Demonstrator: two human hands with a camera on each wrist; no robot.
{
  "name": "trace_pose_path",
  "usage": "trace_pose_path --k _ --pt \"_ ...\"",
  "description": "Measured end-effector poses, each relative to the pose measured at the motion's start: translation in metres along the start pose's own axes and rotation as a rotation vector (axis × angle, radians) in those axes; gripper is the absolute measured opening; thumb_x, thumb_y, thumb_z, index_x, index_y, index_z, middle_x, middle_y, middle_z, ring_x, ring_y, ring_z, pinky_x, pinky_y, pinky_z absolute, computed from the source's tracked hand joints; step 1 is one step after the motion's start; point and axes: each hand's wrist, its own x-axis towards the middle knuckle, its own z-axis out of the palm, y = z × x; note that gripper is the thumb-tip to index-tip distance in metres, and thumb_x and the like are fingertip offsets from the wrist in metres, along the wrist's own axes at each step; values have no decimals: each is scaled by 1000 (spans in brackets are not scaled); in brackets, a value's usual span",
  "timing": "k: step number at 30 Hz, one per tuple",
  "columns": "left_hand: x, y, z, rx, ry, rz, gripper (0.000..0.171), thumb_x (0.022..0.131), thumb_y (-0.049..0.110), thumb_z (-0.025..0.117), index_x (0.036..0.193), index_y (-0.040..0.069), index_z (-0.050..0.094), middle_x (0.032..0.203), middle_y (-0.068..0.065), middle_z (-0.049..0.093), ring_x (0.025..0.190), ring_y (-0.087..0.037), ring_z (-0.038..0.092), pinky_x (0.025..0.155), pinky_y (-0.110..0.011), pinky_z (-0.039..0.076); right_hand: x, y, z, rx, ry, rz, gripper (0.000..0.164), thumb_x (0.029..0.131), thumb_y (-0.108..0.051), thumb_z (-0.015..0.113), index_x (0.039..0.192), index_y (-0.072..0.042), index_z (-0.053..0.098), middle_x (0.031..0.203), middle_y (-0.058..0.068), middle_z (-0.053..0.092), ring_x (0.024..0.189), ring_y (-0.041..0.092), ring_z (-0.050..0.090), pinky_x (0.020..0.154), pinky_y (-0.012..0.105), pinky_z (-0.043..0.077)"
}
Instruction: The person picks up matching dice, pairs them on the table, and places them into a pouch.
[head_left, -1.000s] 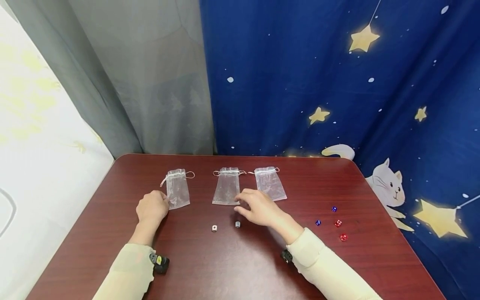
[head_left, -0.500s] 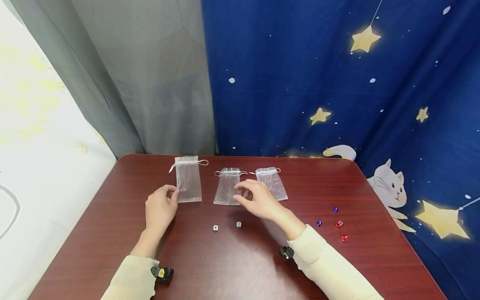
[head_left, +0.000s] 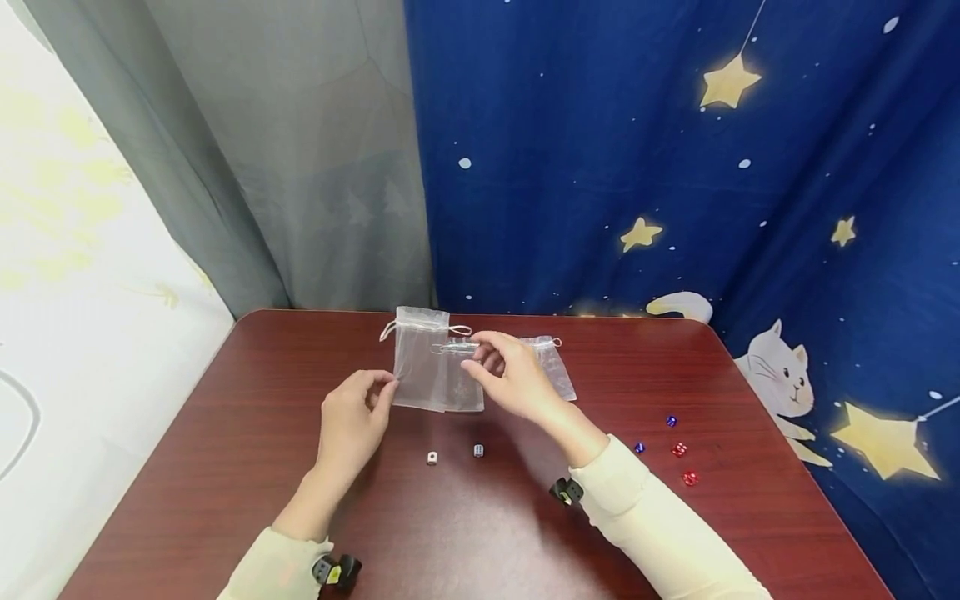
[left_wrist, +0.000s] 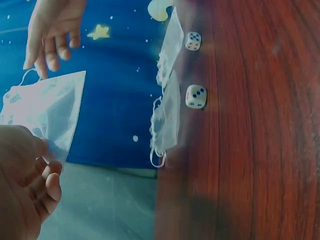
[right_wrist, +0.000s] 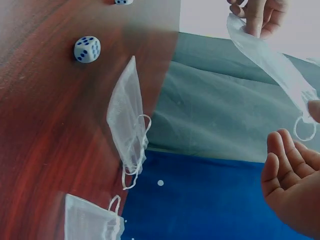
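A sheer white drawstring pouch (head_left: 418,358) hangs lifted above the table, pinched at its lower left edge between the thumb and fingers of my left hand (head_left: 355,421). My right hand (head_left: 517,379) hovers at the pouch's right side, by the drawstring end. Its fingers are loosely bent and apart from the thumb (right_wrist: 314,110), which overlaps the pouch's mouth in the right wrist view; contact is unclear. A second pouch (head_left: 465,387) lies partly hidden behind the lifted one. The third pouch (head_left: 557,375) is partly covered by my right hand. Two white dice (head_left: 478,451) sit in front.
Two blue dice (head_left: 671,421) and two red dice (head_left: 690,478) lie on the right of the dark red table (head_left: 465,533). Grey curtain (head_left: 337,208) and blue star-printed curtain (head_left: 540,208) hang behind the table's far edge.
My left hand has lifted the left pouch off the table and carried it right, in front of the middle pouch. My right hand has moved slightly up and away from me.
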Motion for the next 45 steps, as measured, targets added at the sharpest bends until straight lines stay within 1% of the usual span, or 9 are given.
trace_pose_path --k 7,13,20,23,26,30,34,38,45 --pt "-6 16 -3 19 31 147 7 85 2 77 90 6 74 77 1 63 62 -8 53 52 -30 45 4 -11 -1 28 62 -15 29 89 -18 79 113 -5 70 82 0 69 67 10 61 60 28 53" --pt "-11 16 -4 8 5 152 9 85 8 79 91 11 74 80 5 66 62 -6 56 52 -27 46 4 -14 1 18 98 -92 10 91 -13 77 97 -6 76 76 -1 65 61 14 55 53 26 47" --pt "2 17 -13 -263 -13 21 11 90 3 73 100 8 72 91 3 68 69 -5 60 54 -13 45 4 -14 -1 40 54 -154 6 88 -8 79 93 -6 76 76 -3 64 60 10 53 53 22 44" --pt "13 23 -19 -387 -19 20 20 93 -3 68 112 4 67 96 -2 72 71 -9 65 54 -13 48 3 -14 -3 54 12 -194 7 86 -7 80 92 -7 76 75 -3 63 60 6 52 53 21 45" --pt "20 28 -25 -442 -68 74 29 93 -6 66 120 2 60 92 -6 74 68 -11 66 53 -14 50 3 -14 -2 70 -26 -223 6 86 -7 79 91 -7 76 76 -3 64 61 3 54 54 20 47" --pt "23 33 -30 -354 -112 210 34 90 -7 66 122 2 61 88 -6 72 67 -8 62 58 -15 51 2 -13 0 122 -66 -213 5 88 -5 78 92 -6 75 78 -2 67 61 2 61 54 20 51" --pt "25 34 -31 -264 -143 323 27 86 -9 67 111 4 68 89 -2 69 70 -8 59 60 -24 53 1 -12 2 173 -87 -196 4 88 -4 77 91 -4 74 77 0 68 61 4 64 54 23 55" --pt "26 30 -32 -245 -202 364 21 84 -11 70 99 4 70 88 1 67 72 -7 58 63 -22 51 0 -11 5 156 -109 -196 4 88 -5 77 91 -6 74 77 -2 68 65 4 64 58 22 55" --pt "28 21 -38 -159 -249 358 18 87 -8 72 98 6 71 91 4 68 77 -8 61 69 -27 53 -4 -6 7 52 -148 -196 13 87 -8 80 98 -5 75 89 1 72 74 5 65 65 21 56"
